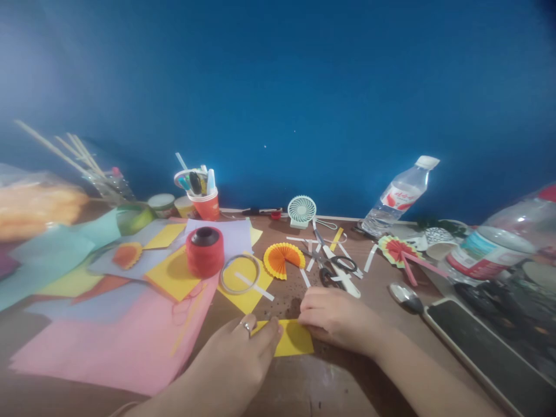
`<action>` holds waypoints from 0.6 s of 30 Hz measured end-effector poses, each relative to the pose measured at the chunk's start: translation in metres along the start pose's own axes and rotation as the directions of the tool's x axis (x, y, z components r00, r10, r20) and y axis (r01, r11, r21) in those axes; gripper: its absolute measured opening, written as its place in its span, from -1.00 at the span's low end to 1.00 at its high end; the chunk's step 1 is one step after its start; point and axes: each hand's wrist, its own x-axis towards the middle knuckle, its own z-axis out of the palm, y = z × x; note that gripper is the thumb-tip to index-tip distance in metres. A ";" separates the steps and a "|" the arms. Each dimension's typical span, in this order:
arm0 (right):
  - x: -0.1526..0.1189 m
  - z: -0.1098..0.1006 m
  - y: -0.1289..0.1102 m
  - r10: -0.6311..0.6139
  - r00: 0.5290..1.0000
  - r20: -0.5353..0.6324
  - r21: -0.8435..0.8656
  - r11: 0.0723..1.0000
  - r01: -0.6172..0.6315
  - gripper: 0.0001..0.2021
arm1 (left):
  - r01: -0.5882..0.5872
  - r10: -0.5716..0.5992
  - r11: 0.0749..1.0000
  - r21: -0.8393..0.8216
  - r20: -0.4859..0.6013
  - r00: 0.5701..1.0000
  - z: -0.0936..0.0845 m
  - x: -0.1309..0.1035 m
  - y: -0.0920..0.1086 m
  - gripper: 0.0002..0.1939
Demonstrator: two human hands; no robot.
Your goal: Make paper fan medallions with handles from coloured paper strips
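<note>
A yellow piece of paper [295,339], apparently folded, lies on the table between my hands. My left hand [245,350], with a ring on one finger, covers its left end, fingers together and tips pressed onto it. The bent fingers of my right hand [334,317] close on its upper right edge; their tips are partly hidden. Just beyond lie a yellow sheet [243,298] bearing a metal ring [222,281] and a white strip [256,288], an orange and yellow pleated paper fan [278,255], and scissors [325,275] beside a white-handled cutter [345,281].
Stacked coloured paper [125,347] and a red spool [205,258] occupy the left. A red cup of pens [204,204] and small fan [302,209] stand near the blue wall. Rightward are a tilted water bottle [399,194], a spoon [406,296] and a phone [482,341].
</note>
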 end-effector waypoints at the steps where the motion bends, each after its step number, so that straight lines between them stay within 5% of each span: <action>1: 0.000 0.001 0.000 -0.003 1.000 -0.001 -0.013 1.000 0.003 -0.83 | -0.001 0.001 1.000 0.000 -0.004 1.000 0.001 0.000 0.000 -0.54; 18: -0.001 0.000 0.001 0.043 0.999 -0.002 0.078 0.996 -0.043 -0.85 | 0.027 -0.031 0.996 -0.084 -0.052 0.998 -0.009 0.004 0.002 -0.55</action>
